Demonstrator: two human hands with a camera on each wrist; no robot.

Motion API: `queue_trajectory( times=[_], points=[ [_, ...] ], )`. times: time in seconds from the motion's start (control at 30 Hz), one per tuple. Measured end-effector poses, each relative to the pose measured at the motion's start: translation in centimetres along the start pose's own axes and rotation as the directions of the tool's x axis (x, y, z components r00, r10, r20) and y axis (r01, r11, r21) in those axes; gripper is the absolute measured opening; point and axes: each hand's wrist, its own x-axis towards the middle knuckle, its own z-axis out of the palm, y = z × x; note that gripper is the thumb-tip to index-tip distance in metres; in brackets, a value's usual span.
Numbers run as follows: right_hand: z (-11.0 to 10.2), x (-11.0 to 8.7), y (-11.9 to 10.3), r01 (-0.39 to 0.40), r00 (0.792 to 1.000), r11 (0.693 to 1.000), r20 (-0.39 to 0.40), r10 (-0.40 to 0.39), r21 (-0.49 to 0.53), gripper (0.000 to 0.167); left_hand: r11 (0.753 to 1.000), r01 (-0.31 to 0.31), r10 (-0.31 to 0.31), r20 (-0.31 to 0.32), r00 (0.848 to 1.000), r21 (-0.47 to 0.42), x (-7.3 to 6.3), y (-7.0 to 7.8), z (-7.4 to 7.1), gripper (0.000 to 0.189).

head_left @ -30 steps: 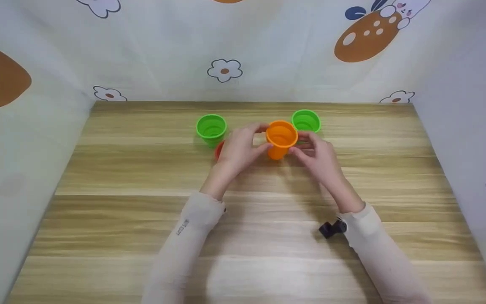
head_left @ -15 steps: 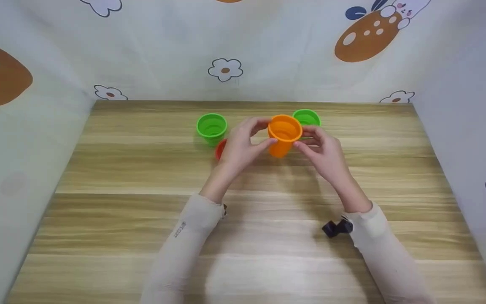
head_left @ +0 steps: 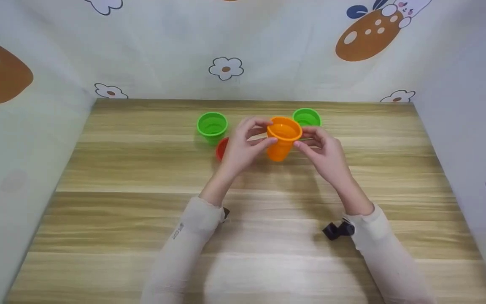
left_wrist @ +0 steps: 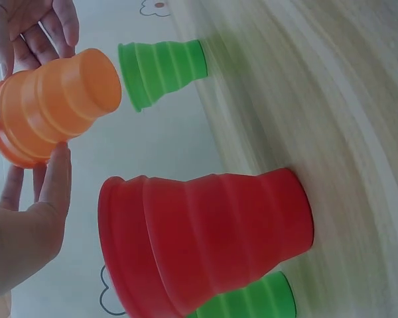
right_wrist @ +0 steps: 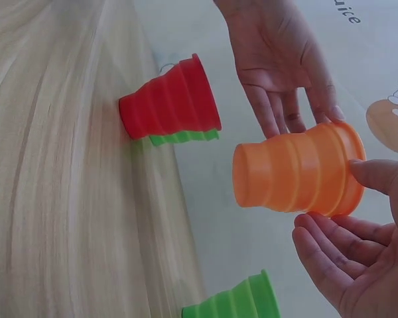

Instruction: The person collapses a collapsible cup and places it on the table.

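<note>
Left grip [head_left: 241, 147] and right grip [head_left: 326, 157] are pinching an orange ribbed cup [head_left: 281, 147] above the counter [head_left: 120, 219], near the head view's centre.

i've got a wood-grain table [head_left: 112, 228] on camera, a green cup [head_left: 211, 131] upright on it, a red cup [left_wrist: 205, 232] just beside that, nearer me, and a second green cup [head_left: 306, 117] farther right. behind, i get a pale backdrop [head_left: 163, 46] printed with flowers [head_left: 226, 68] and spotted brown shapes [head_left: 369, 37].

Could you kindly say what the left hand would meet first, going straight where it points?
The orange cup the left hand holds; beyond it, probably the right hand, though depth is unclear.
</note>
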Motion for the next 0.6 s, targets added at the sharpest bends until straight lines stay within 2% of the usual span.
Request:
queue_trajectory(
  times=[0.17, 0.4, 0.6],
  points=[
    [0.28, -0.27, 0.17, 0.018, 1.000, 0.999, -0.011, -0.017, 0.037, 0.042, 1.000, -0.010, 0.010, -0.006, 1.000, -0.023, -0.27, -0.08, -0.09, 0.028],
    [0.69, -0.58, 0.40, 0.095, 0.995, 0.993, -0.013, -0.095, 0.069, 0.049, 0.999, -0.009, 0.008, -0.019, 1.000, -0.051, -0.57, -0.18, -0.15, 0.026],
    [0.86, -0.75, 0.33, 0.138, 0.990, 0.987, -0.032, -0.136, 0.081, 0.047, 0.998, -0.004, 0.002, -0.030, 1.000, -0.056, -0.70, -0.22, -0.14, 0.026]
  ],
)
